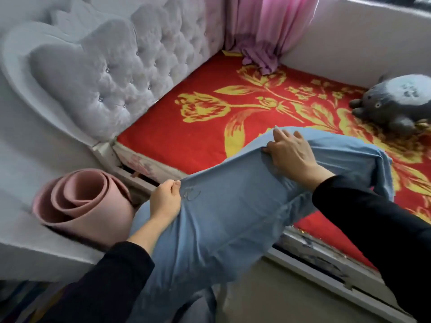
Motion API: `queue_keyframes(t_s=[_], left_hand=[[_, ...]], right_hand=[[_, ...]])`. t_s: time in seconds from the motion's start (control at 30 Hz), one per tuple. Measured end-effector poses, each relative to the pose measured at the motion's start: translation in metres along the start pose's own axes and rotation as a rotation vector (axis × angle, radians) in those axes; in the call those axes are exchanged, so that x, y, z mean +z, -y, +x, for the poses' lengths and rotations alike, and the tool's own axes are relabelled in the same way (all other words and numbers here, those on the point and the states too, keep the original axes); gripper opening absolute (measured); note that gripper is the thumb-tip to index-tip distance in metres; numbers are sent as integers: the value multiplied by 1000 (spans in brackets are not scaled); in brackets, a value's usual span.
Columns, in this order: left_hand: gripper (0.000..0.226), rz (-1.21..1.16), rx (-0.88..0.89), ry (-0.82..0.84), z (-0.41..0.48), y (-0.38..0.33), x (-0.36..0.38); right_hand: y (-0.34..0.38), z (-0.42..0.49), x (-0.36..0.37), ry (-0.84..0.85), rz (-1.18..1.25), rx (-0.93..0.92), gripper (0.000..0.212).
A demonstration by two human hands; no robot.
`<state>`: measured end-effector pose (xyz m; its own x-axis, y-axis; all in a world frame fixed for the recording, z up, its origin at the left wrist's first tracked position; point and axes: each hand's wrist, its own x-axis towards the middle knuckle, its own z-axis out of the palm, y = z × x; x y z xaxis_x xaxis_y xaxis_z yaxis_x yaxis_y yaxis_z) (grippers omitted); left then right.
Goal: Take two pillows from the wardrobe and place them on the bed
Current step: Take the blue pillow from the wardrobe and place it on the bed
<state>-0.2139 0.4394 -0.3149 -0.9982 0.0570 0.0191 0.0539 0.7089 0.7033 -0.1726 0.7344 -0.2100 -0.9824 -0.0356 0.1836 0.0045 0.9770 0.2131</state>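
A light blue pillow (228, 213) stretches from my body out over the edge of the bed (186, 127), whose cover is red with yellow flowers. My left hand (165, 199) pinches the pillow's left edge between thumb and fingers. My right hand (291, 155) grips the fabric at the pillow's far top, over the bed. A second blue pillow end (363, 159) shows beyond and to the right of my right hand; how far it is separate I cannot tell. The wardrobe is out of view.
A grey tufted headboard (121, 73) runs along the bed's left side. A rolled pink mat (86, 206) stands beside the bed corner at my left. A grey plush toy (394, 101) lies at the bed's far right. Pink curtains (268, 31) hang in the far corner.
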Motion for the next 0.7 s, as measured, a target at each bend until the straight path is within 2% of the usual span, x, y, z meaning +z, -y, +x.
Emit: queue_keyframes(t_s=[0.13,0.27,0.43,0.57,0.7], left_hand=[[40,-18,67,5,93,-29,20],[47,-55,164,-69,172,-65,35],[40,-46,194,-88,283,-87,62],[39,39,226,-9,356,-86,91],[33,133,234,106,416,-80,132]], right_hand=[[-41,84,32,6,40,163,30],[-73,168,63,35,77,266,29],[-107,272,116,-21,224,403,31],[-130,345,166,-19,277,407,28],[-144,412,227,57,324,416,24]])
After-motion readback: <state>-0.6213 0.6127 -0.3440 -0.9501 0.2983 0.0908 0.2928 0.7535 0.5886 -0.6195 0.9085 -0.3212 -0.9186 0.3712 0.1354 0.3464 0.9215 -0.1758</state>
